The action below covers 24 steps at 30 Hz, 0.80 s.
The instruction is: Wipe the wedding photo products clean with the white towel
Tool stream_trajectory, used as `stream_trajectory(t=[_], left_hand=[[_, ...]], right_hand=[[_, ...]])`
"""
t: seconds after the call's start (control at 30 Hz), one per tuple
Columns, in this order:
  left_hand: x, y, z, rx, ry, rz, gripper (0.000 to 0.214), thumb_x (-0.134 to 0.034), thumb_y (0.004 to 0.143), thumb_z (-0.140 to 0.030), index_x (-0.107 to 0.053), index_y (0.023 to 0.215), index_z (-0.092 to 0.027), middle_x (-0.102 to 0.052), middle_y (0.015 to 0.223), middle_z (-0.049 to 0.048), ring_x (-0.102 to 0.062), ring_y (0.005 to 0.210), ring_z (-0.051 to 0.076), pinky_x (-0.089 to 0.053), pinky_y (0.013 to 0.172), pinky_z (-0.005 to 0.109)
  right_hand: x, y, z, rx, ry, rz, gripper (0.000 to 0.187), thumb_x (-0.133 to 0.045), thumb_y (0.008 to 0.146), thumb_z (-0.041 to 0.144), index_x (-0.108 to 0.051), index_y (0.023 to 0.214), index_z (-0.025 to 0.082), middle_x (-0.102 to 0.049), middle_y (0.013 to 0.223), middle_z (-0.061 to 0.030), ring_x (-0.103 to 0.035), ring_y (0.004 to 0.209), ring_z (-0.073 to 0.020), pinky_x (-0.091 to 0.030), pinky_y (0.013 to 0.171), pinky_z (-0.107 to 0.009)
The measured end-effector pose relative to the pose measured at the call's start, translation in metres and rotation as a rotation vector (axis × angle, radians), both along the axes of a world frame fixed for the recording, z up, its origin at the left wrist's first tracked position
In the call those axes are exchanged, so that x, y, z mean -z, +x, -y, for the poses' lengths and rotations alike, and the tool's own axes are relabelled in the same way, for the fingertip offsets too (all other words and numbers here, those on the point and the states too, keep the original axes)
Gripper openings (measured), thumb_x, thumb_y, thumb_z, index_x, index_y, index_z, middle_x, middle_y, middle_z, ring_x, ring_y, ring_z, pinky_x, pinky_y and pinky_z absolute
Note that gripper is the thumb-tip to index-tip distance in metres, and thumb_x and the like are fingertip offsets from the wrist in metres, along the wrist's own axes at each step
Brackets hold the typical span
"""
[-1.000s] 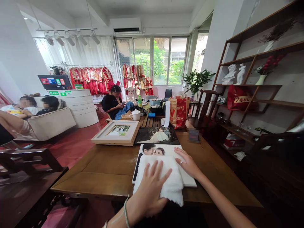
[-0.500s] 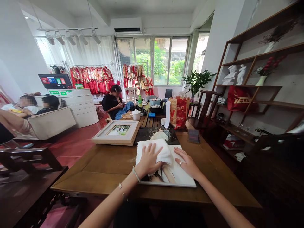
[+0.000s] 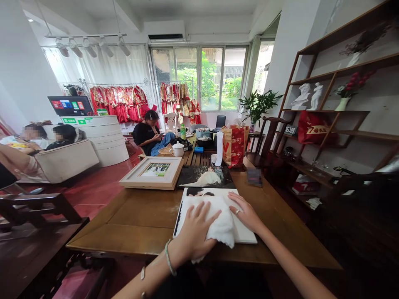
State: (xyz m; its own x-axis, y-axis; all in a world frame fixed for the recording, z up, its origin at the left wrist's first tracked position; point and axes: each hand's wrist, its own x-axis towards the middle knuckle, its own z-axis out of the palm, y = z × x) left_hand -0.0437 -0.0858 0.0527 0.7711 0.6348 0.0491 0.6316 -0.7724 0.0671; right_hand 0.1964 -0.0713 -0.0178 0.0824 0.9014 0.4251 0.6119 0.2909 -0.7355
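Note:
A white cloth (image 3: 222,226) lies over the lower part of a white-backed photo panel (image 3: 245,232) at the table's near edge. Pressed flat on the cloth, with fingers spread, is my left hand (image 3: 198,226); a bracelet circles that wrist. My right hand (image 3: 245,211), wearing a ring, rests open on the panel's right side, its fingers stretched out. Two dark-haired heads in the print show above the cloth, and the rest of the picture is covered. Just behind lies a dark photo print (image 3: 205,176) with a figure in a pale dress.
A pale framed photo (image 3: 151,171) sits at the left on the wooden table (image 3: 134,211). Farther back stand a white lidded mug (image 3: 177,149), a red paper bag (image 3: 234,146) and a green bottle (image 3: 183,131). A seated person (image 3: 151,133) holds a phone. Shelves line the right wall.
My left hand has drawn the cloth down toward me, uncovering the panel's top and the dark print behind it. My right hand has stayed in place.

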Motion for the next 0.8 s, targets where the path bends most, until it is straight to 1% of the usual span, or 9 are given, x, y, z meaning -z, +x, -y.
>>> stream_trajectory(t=[0.2,0.27,0.33,0.4,0.47,0.6,0.7,0.8], left_hand=[[0.010,0.011,-0.060,-0.133,0.136,0.024,0.062,-0.050,0.083,-0.041,-0.030,0.141,-0.029,-0.030,0.145,0.0119,-0.024,0.132,0.033,-0.019,0.102,0.054],[0.010,0.016,-0.072,-0.157,0.160,0.030,0.060,-0.047,0.085,-0.042,-0.031,0.140,-0.028,-0.032,0.143,0.0120,-0.026,0.131,0.033,-0.020,0.102,0.054],[0.010,0.020,-0.076,-0.165,0.171,0.038,0.058,-0.046,0.086,-0.042,-0.031,0.140,-0.028,-0.033,0.143,0.0125,-0.027,0.130,0.034,-0.021,0.101,0.054],[0.009,0.022,-0.071,-0.153,0.165,0.043,0.058,-0.045,0.086,-0.041,-0.030,0.141,-0.029,-0.032,0.143,0.0127,-0.026,0.131,0.034,-0.020,0.101,0.055],[0.011,0.023,-0.058,-0.112,0.141,0.048,0.061,-0.046,0.085,-0.042,-0.028,0.142,-0.029,-0.030,0.144,0.0127,-0.023,0.132,0.035,-0.018,0.102,0.056],[0.017,0.024,-0.019,0.014,0.075,0.068,0.072,-0.049,0.081,-0.048,-0.019,0.144,-0.030,-0.022,0.147,0.0128,-0.016,0.134,0.037,-0.012,0.103,0.059],[0.020,0.021,0.010,0.059,0.031,0.074,0.080,-0.050,0.078,-0.053,-0.012,0.145,-0.031,-0.014,0.150,0.0130,-0.010,0.134,0.040,-0.009,0.102,0.063],[0.017,0.017,0.024,0.092,0.003,0.067,0.081,-0.050,0.078,-0.054,-0.011,0.145,-0.031,-0.011,0.150,0.0129,-0.008,0.134,0.041,-0.010,0.102,0.064]], right_hand=[[0.001,-0.001,0.001,0.017,-0.007,-0.015,0.037,-0.055,0.077,0.030,-0.062,0.113,0.022,-0.053,0.132,-0.0093,-0.045,0.126,-0.0245,-0.031,0.107,-0.046],[0.002,-0.001,0.000,0.018,0.002,-0.016,0.036,-0.056,0.077,0.029,-0.062,0.112,0.022,-0.054,0.131,-0.0095,-0.045,0.125,-0.0246,-0.031,0.107,-0.046],[0.003,-0.001,-0.001,0.020,0.011,-0.013,0.036,-0.055,0.077,0.028,-0.062,0.112,0.021,-0.054,0.131,-0.0095,-0.046,0.124,-0.0247,-0.032,0.107,-0.047],[0.003,-0.002,-0.001,0.022,0.014,-0.011,0.036,-0.055,0.076,0.028,-0.063,0.112,0.022,-0.055,0.130,-0.0091,-0.046,0.124,-0.0248,-0.032,0.107,-0.047],[0.004,-0.001,-0.002,0.022,0.016,-0.014,0.037,-0.055,0.076,0.027,-0.063,0.111,0.022,-0.055,0.130,-0.0091,-0.046,0.124,-0.0251,-0.032,0.107,-0.047],[0.005,0.002,-0.002,-0.008,0.020,-0.035,0.042,-0.053,0.071,0.021,-0.063,0.112,0.021,-0.054,0.130,-0.0101,-0.045,0.125,-0.0251,-0.031,0.107,-0.046],[0.004,0.004,-0.004,-0.035,0.018,-0.053,0.046,-0.051,0.068,0.016,-0.063,0.112,0.024,-0.055,0.131,-0.0070,-0.045,0.125,-0.0239,-0.031,0.107,-0.046],[0.004,0.005,-0.006,-0.050,0.016,-0.056,0.043,-0.050,0.071,0.019,-0.064,0.112,0.024,-0.055,0.131,-0.0069,-0.044,0.125,-0.0243,-0.030,0.108,-0.048]])
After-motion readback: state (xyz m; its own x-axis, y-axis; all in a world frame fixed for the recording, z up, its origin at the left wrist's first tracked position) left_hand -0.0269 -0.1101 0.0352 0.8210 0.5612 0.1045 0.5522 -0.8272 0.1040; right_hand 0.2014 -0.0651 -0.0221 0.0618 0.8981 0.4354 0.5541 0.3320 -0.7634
